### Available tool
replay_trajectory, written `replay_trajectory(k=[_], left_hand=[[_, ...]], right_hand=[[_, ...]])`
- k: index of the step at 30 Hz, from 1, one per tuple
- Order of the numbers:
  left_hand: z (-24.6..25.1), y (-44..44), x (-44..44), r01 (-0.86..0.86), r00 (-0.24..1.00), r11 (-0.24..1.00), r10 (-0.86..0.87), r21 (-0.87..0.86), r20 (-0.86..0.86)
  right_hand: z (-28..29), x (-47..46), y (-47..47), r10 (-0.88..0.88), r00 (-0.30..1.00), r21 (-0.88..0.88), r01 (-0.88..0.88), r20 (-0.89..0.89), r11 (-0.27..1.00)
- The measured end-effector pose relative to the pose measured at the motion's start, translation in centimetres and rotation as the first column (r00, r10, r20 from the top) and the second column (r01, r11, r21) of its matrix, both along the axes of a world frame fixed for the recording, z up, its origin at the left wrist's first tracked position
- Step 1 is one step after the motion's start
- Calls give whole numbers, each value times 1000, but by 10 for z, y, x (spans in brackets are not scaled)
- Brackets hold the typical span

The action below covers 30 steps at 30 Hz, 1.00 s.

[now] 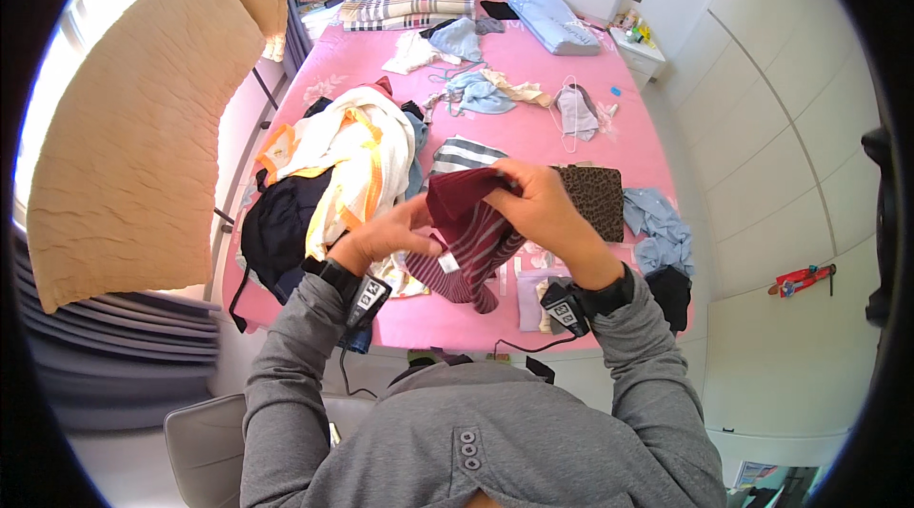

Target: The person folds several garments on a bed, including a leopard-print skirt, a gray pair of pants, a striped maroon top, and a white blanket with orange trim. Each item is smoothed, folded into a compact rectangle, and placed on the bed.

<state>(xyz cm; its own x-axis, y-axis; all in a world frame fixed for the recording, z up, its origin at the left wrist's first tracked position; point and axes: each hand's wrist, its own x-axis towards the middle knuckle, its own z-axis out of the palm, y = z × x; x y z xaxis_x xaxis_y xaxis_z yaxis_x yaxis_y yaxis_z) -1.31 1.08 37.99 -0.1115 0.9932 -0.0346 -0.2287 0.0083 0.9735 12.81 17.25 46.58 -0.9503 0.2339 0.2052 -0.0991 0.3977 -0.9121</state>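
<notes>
A maroon and grey striped knit garment [477, 244] hangs between my two hands above the near part of the bed. My right hand [534, 202] grips its plain maroon ribbed edge from the right. On the left, my left hand [391, 235] has its thumb and fingers around the garment's other side, near a small white label [448, 263]. The lower end of the knit droops toward the pink bedsheet [443, 326]. Behind it lies a grey-and-white striped folded cloth [468, 153], partly covered by the garment.
Heaped clothes with a white and orange cloth [364, 144] lie left. On the right are a leopard-print folded item [593, 202], a crumpled blue garment [657, 229] and folded lilac clothing [530, 301]. Farther back lie a light blue pillow [553, 22] and plaid bedding [407, 7]. A chair [207, 451] stands near-left.
</notes>
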Motion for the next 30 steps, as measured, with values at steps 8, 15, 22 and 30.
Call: replay_trajectory(k=[8, 15, 22, 30], left_hand=[[-24, 24, -4, -58, 944, 998, 65, 32, -323], [29, -10, -40, -176, 914, 980, 198, -95, 353], [47, -4, -34, -318, 892, 933, 354, -167, 280], [66, 4, -5, -494, 772, 835, 550, -244, 319]], right_hand=[[60, 34, 17, 18, 987, -192, -49, -161, 980], [29, 54, 105, -362, 931, -428, 347, 51, 834], [-60, 54, 116, -176, 942, -484, 300, 286, 822], [-39, 40, 67, -343, 929, -178, 365, 139, 914]])
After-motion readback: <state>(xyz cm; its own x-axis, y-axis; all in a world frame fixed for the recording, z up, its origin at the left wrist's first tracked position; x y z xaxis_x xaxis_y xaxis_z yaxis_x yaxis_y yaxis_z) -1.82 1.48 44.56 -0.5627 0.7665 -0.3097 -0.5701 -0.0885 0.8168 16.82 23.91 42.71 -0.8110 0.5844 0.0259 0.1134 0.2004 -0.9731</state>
